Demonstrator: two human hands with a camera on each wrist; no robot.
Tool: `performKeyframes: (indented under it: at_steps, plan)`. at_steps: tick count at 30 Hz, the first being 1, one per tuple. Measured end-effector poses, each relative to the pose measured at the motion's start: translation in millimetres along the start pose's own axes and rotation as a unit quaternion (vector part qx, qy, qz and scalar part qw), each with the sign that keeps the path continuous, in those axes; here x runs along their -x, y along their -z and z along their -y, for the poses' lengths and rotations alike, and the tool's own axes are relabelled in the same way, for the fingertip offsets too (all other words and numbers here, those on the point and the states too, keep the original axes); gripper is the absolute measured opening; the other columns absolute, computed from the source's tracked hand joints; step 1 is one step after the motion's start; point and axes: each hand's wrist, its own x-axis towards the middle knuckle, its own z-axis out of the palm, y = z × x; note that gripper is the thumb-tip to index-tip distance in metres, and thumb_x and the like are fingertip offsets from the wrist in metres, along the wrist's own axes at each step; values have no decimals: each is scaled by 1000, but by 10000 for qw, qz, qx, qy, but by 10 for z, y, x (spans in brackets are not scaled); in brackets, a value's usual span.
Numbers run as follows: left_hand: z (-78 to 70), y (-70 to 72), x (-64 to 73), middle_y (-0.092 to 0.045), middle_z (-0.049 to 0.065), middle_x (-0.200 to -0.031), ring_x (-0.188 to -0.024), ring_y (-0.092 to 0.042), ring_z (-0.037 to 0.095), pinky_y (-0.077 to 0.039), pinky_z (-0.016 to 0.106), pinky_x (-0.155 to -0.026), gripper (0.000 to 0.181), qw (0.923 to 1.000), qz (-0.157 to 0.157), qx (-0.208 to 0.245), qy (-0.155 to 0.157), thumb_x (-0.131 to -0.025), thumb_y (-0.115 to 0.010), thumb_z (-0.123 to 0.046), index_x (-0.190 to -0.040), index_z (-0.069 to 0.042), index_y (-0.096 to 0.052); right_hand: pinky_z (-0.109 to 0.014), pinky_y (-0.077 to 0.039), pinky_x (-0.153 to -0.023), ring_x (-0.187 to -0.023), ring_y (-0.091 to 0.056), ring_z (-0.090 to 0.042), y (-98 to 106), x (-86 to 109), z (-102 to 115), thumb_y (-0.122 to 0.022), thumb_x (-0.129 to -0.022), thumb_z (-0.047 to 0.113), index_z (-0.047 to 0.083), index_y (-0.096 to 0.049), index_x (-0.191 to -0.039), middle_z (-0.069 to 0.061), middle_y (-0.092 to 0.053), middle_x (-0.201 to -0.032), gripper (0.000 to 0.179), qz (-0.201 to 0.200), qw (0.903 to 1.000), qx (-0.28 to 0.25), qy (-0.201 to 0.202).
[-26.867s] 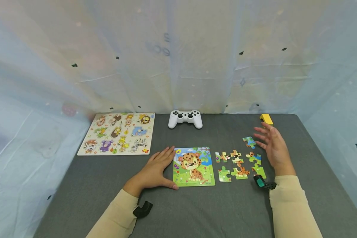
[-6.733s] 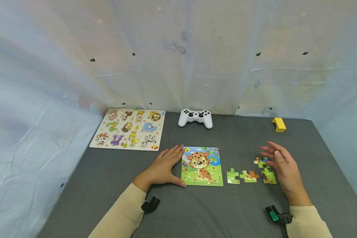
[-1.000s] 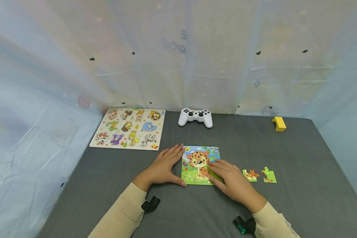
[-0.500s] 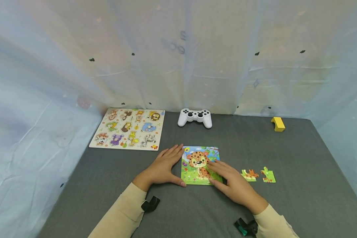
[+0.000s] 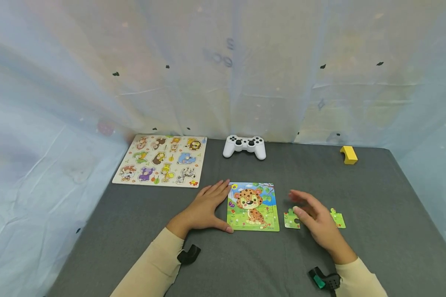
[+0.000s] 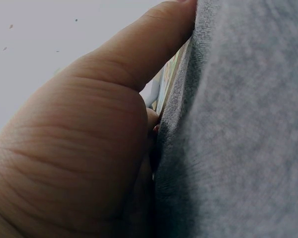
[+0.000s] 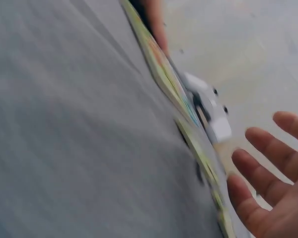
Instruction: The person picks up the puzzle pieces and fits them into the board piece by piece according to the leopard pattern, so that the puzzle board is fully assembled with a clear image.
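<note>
A square leopard jigsaw board [image 5: 250, 206] lies on the grey cloth. My left hand [image 5: 200, 212] rests flat, its fingers and thumb spread along the board's left edge. To the right of the board, my right hand [image 5: 319, 225] hovers low with its fingers extended and apart, holding nothing. Near its thumb lies a green puzzle piece [image 5: 291, 220]. A second green piece [image 5: 339, 219] sits on the far side of that hand, partly covered. The leopard-body piece between them is hidden under the hand in the head view. The right wrist view has the hand's spread fingers [image 7: 260, 186] beside the pieces.
An animal peg puzzle board [image 5: 160, 161] lies at the back left. A white game controller [image 5: 244, 147] is at the back middle, and a yellow arch block [image 5: 349, 155] at the back right. A pale curtain [image 5: 264, 82] hangs behind the table.
My right hand has lifted off the leopard board and shifted right over the loose pieces. The left hand keeps its place. Fewer pieces lie on the cloth than in the oldest frames.
</note>
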Motion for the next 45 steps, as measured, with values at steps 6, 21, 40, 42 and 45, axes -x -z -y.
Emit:
performKeyframes:
  at_steps: [6, 21, 40, 42, 45]
  plan:
    - [12, -7, -5, -7, 3, -182, -166, -4, 23, -6, 55, -129, 137, 10000, -45, 15, -55, -77, -91, -71, -176, -12, -18, -20, -48, -101, -134, -58, -20, 283, 21, -166, -46, -111, -9, -10, -47, -158, -25, -61, -145, 47, -162, 9991, -379, 82]
    - [48, -40, 3, -7, 3, -182, -166, -5, 24, -6, 56, -129, 137, 9997, -148, 49, -170, -77, -89, -73, -176, -11, -18, -37, -38, -106, -135, -47, -16, 332, 47, -258, -86, -98, 24, 16, -58, -158, -2, -61, -149, 66, 852, 9855, 1125, -938]
    - [78, -50, -3, -8, 4, -182, -166, -4, 24, -4, 56, -129, 137, 9996, -144, 119, -211, -76, -89, -75, -175, -10, -20, -50, -39, -89, -115, -56, -22, 111, 35, -185, -90, -94, 16, 18, -72, -137, 6, -67, -128, 48, 827, 9790, 1829, -348]
    - [72, -44, 0, -10, 6, -182, -166, -5, 26, -5, 58, -129, 137, 9994, -171, 147, -251, -77, -89, -74, -175, -9, -21, -42, -44, -84, -103, -59, -15, 64, 29, -152, -88, -95, 13, 17, -73, -139, 10, -67, -116, 46, 697, 9794, 1867, -319]
    - [66, -39, 4, -11, 7, -182, -166, -7, 27, -6, 59, -128, 136, 9993, -209, 128, -288, -77, -89, -74, -175, -8, -21, -32, -50, -72, -86, -59, -10, -2, 24, -123, -85, -96, 5, 14, -75, -135, 12, -65, -103, 41, 399, 9825, 1805, -208]
